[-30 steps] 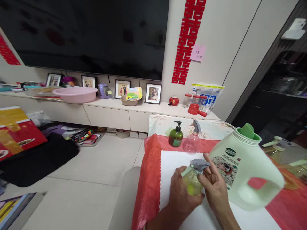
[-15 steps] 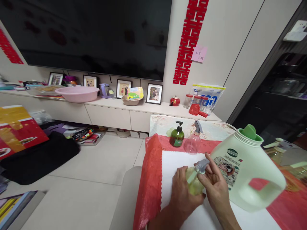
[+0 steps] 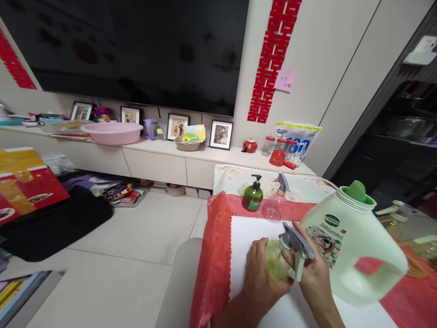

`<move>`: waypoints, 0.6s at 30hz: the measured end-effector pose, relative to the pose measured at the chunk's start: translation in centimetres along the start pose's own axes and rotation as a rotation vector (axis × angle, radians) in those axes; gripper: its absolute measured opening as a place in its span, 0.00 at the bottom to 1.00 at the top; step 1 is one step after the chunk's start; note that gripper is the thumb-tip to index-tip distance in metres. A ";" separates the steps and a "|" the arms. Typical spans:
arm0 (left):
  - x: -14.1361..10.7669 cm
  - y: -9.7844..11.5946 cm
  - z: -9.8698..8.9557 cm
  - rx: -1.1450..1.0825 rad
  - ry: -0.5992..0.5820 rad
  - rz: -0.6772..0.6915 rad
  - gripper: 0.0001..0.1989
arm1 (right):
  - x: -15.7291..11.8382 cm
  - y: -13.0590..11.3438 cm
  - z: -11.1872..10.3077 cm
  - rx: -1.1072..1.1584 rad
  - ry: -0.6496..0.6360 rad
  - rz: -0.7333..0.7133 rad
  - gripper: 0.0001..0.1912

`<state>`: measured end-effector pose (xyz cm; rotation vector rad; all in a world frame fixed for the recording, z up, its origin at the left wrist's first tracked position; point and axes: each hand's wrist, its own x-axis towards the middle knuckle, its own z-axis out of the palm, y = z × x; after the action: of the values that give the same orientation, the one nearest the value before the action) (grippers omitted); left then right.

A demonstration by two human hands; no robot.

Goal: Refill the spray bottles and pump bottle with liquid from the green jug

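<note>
A clear spray bottle (image 3: 277, 262) with yellowish liquid is between my hands over the white mat (image 3: 241, 232). My left hand (image 3: 261, 273) wraps round its body. My right hand (image 3: 312, 269) has its fingers closed on the grey spray head (image 3: 296, 240), which has a pale green trigger and sits at the bottle's neck. Just right of my right hand stands a big pale green jug (image 3: 355, 246) with a green cap resting in its mouth. Behind the mat are a green pump bottle (image 3: 252, 198) and a pink transparent spray bottle (image 3: 274, 206).
Red cloth (image 3: 215, 250) covers the table round the mat. More bottles (image 3: 394, 223) stand at the far right. A long cabinet (image 3: 153, 159) behind holds a pink basin (image 3: 112, 133), photo frames and jars. A grey seat (image 3: 180, 282) is left of the table.
The spray head has turned on the bottle: its trigger pointed left-down and now points to the right. My right hand has shifted slightly round it, while my left hand keeps holding the bottle.
</note>
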<state>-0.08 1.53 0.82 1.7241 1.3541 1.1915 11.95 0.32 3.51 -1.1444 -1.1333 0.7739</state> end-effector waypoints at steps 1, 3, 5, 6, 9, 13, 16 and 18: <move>0.0 -0.1 0.1 -0.004 0.006 -0.001 0.35 | -0.1 0.0 -0.1 0.002 -0.014 0.004 0.46; 0.1 -0.2 0.2 -0.017 0.010 -0.001 0.35 | -0.1 0.0 -0.3 0.021 -0.041 0.007 0.45; 0.1 -0.1 0.1 -0.030 -0.001 -0.008 0.36 | 0.0 0.1 -0.5 0.051 -0.052 0.002 0.44; 0.1 -0.1 0.0 -0.035 -0.020 -0.015 0.37 | 0.1 0.2 -0.5 0.070 -0.050 -0.007 0.43; 0.0 0.3 -0.5 -0.055 -0.083 -0.057 0.39 | 0.6 -0.2 -0.6 0.124 -0.039 -0.033 0.38; 0.1 0.5 -1.0 -0.078 -0.119 -0.105 0.41 | 0.9 -2.7 -0.2 0.167 0.019 -0.079 0.29; 0.2 0.5 -1.0 -0.086 -0.125 -0.107 0.41 | 0.9 -6.0 0.4 0.196 0.106 -0.143 0.33; 0.3 0.4 -1.0 -0.095 -0.127 -0.112 0.42 | 1.3 -8.1 0.3 0.228 0.205 -0.196 0.34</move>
<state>-0.86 1.64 1.66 1.6079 1.2804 1.0497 11.42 -0.63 11.63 -0.8852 -0.9430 0.6015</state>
